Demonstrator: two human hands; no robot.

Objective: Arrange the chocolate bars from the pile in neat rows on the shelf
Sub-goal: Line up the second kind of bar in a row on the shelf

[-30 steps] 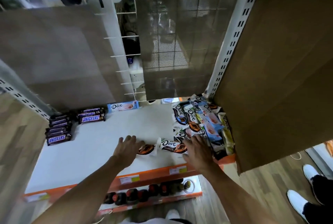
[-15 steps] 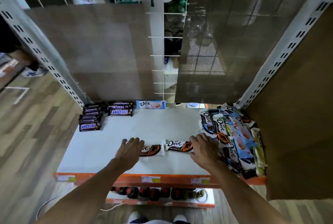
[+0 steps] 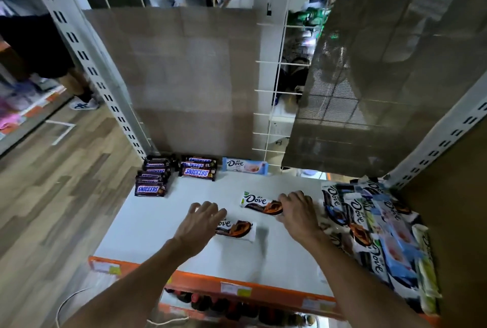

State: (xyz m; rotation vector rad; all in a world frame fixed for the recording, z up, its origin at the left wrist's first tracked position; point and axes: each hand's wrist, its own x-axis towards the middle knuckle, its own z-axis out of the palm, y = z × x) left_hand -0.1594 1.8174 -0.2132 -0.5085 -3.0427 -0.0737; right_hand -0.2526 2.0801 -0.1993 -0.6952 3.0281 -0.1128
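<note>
On your shelf [image 3: 158,222], the Dove pile [image 3: 369,235] lies largely unsorted at right, Snickers rows [image 3: 152,180] already set at back; your left hand [image 3: 200,225] rests spread on the near Dove bar [image 3: 238,229], your right hand [image 3: 297,213] on the farther Dove bar [image 3: 258,202], hold unclear

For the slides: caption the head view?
Left hand on near Dove bar, right hand on far Dove bar, white shelf; Snickers rows back left, Dove pile right.
</note>
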